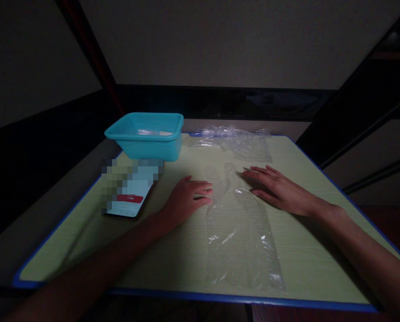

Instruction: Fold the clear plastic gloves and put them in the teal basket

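A clear, thin plastic bag [240,241] with two handle loops at its far end lies flat on the table in front of me. My left hand [188,199] is at the bag's upper left side, fingers stretched out, the tips at its edge. On the other side, my right hand [276,188] hovers or rests just right of the handles, its fingers spread. Neither hand grips anything. Farther back lies a crumpled heap of similar clear plastic [243,143].
A turquoise plastic basin [149,145] stands at the table's back left, with something pale inside. Before it lies a phone [132,192] with a lit, partly blurred screen. The pale wood-grain table [313,250] has a blue edge; a wall panel rises behind it.
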`<state>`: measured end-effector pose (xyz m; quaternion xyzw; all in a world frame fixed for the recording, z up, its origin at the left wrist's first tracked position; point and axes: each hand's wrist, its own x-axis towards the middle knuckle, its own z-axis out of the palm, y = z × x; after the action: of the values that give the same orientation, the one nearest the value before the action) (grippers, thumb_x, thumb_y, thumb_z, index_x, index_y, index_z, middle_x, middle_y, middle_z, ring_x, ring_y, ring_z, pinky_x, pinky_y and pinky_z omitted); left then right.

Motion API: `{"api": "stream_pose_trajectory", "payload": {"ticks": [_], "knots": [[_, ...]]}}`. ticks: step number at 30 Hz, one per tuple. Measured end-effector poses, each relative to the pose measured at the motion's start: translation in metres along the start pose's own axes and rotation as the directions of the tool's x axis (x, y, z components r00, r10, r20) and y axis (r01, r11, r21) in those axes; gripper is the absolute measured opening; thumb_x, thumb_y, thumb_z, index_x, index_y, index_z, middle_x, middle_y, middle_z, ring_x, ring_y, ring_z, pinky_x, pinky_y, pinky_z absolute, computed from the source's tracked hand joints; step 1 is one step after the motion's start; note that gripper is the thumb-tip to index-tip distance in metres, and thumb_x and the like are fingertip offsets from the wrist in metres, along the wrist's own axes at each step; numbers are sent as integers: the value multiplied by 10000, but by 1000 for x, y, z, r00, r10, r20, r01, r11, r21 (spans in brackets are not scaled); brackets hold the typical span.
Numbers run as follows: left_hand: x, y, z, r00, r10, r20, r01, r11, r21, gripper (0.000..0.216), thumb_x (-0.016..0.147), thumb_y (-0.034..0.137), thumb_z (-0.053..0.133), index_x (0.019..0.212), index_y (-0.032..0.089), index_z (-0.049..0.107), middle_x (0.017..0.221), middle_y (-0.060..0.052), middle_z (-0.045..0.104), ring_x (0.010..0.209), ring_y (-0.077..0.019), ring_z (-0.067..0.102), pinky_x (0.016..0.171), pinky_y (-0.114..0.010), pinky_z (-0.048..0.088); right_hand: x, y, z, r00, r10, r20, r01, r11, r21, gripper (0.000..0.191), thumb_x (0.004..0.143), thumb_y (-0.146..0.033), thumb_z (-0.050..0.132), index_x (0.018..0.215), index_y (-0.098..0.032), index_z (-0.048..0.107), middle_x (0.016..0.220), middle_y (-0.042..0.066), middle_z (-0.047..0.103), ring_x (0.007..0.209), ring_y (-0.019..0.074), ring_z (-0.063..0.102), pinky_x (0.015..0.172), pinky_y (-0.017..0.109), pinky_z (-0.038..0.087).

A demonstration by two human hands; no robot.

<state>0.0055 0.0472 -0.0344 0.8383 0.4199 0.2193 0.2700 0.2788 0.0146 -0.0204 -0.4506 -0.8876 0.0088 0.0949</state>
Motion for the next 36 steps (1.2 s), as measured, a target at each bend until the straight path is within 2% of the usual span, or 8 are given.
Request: {"api": "stream_pose_trajectory", "payload": {"ticks": [7, 12, 18, 22, 27, 29, 32, 36], "knots": [[-3, -2, -7, 996, 50, 72, -54, 997, 54, 484, 632, 327, 758, 1069, 168, 625, 1044, -79, 692, 1139, -272, 546, 1068, -492, 214, -1, 0, -1, 1000, 3, 0, -3, 1000, -12, 445, 930, -323, 343, 1330, -131, 375, 1316, 164, 486, 1261, 272, 395, 1022, 549, 304], [-5, 3, -14, 986, 63, 158, -86, 986, 143, 595, 597, 358, 773, 1136, 199, 580, 1179, -75, 630, 1194, -275, 494, 1063, -513, 192, -1, 0, -1, 1000, 6, 10, -6, 1000, -9, 441, 928, -311, 351, 1334, -141, 377, 1313, 158, 490, 1255, 272, 402, 1020, 546, 311], [-9, 1, -18, 965, 89, 245, -126, 982, 140, 688, 556, 396, 797, 1168, 184, 565, 1308, -100, 524, 1268, -283, 403, 1079, -490, 161, -1, 1, 0, 1000, 1, 21, 0, 1000, -22, 460, 932, -334, 344, 1331, -109, 384, 1308, 176, 487, 1242, 279, 414, 1017, 526, 330], [-12, -4, -17, 969, 101, 224, -116, 992, 56, 771, 499, 356, 835, 1189, 175, 543, 1299, -107, 533, 1287, -276, 375, 1101, -460, 128, -1, 0, -1, 1000, -22, 9, 22, 1000, -17, 464, 933, -353, 346, 1333, -121, 383, 1307, 172, 490, 1242, 275, 415, 1013, 521, 340], [-11, -7, -17, 982, 95, 162, -90, 995, -38, 765, 500, 316, 835, 1195, 213, 531, 1289, -84, 543, 1231, -283, 442, 1107, -469, 104, -4, -1, -4, 1000, -16, 4, 16, 1000, -19, 459, 931, -361, 361, 1326, -129, 394, 1308, 171, 492, 1233, 278, 427, 1009, 529, 343], [-10, -7, -18, 987, 83, 136, -75, 995, -63, 771, 492, 292, 839, 1195, 209, 531, 1262, -78, 562, 1206, -288, 461, 1096, -476, 149, -4, -2, -7, 999, -39, -7, 39, 999, -15, 441, 929, -346, 377, 1321, -146, 404, 1302, 154, 504, 1228, 273, 433, 1004, 531, 350], [-11, -8, -19, 991, 97, 90, -86, 989, -121, 771, 467, 286, 852, 1170, 190, 549, 1223, -91, 578, 1159, -287, 493, 1033, -445, 305, -3, -7, -14, 991, -120, -51, 120, 993, -2, 355, 928, -305, 397, 1250, -184, 484, 1259, 107, 555, 1202, 248, 465, 998, 514, 368], [-13, -11, -17, 983, 180, 23, -175, 973, -149, 518, 557, 254, 815, 1026, 175, 609, 1130, -81, 630, 1083, -251, 553, 1043, -423, 306, -3, -26, -27, 973, -217, -82, 220, 975, 37, 245, 925, -266, 424, 1044, -178, 619, 1074, 80, 647, 1030, 194, 581, 883, 393, 486]]}}
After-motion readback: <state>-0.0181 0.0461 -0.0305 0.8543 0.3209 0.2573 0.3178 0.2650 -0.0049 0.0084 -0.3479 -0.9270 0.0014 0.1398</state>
